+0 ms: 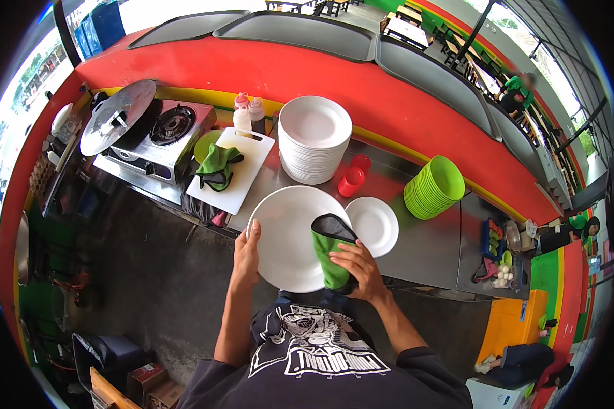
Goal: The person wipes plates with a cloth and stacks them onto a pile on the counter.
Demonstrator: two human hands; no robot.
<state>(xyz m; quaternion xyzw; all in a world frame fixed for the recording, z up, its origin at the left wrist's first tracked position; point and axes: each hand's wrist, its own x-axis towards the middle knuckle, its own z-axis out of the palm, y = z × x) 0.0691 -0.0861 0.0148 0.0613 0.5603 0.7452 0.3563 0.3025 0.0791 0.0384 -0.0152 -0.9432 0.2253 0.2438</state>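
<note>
My left hand (247,251) grips the left rim of a large white plate (286,240), thumb on top. On the plate's right side my right hand (360,268) holds a green and grey cloth (332,250) against the surface and rim. The plate is held in front of my body at the counter's near edge. Just right of it a smaller white plate (372,226) lies on the steel counter. Behind stand a tall stack of white plates (315,138) and red plastic cups (351,181). Another green cloth (219,166) lies on a white cutting board (256,158).
A gas stove (169,138) with a large metal lid (117,120) stands left, near squeeze bottles (242,120). Stacked green bowls (432,189) stand right. Black trays (297,31) line the red wall's top. Other people (519,94) are at the far right.
</note>
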